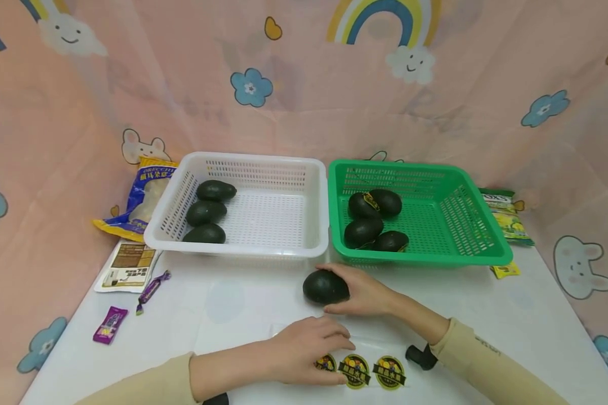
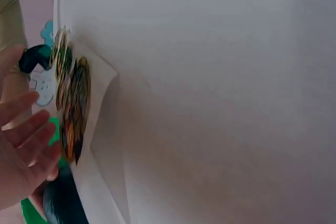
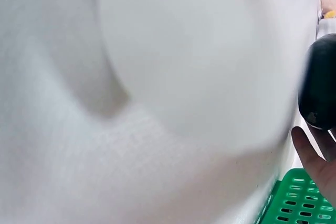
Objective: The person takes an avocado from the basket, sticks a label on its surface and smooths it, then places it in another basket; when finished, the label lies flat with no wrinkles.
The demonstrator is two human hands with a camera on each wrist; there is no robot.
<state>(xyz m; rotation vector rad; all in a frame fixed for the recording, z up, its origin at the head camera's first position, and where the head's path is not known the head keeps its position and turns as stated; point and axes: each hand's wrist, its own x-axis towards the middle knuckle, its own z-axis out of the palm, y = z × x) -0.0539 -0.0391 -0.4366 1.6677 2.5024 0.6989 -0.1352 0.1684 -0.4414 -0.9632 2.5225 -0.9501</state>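
A dark green avocado (image 1: 325, 287) sits on the white table in front of the baskets. My right hand (image 1: 362, 289) grips it from the right, fingers behind and thumb in front; the right wrist view shows the avocado (image 3: 318, 85) at its right edge. Nearer to me, my left hand (image 1: 309, 351) hovers over a sheet of round black-and-yellow stickers (image 1: 389, 372), partly covering the leftmost one. Its fingers (image 2: 26, 129) are spread and relaxed in the left wrist view, beside the sheet (image 2: 102, 85), whose corner lifts up.
A white basket (image 1: 263, 251) with three avocados stands at the back left. Beside it, a green basket (image 1: 436, 260) holds several avocados, one showing a sticker band. Snack packs (image 1: 149, 197) and purple candies (image 1: 110, 325) lie at left, a green packet (image 1: 509, 216) at right.
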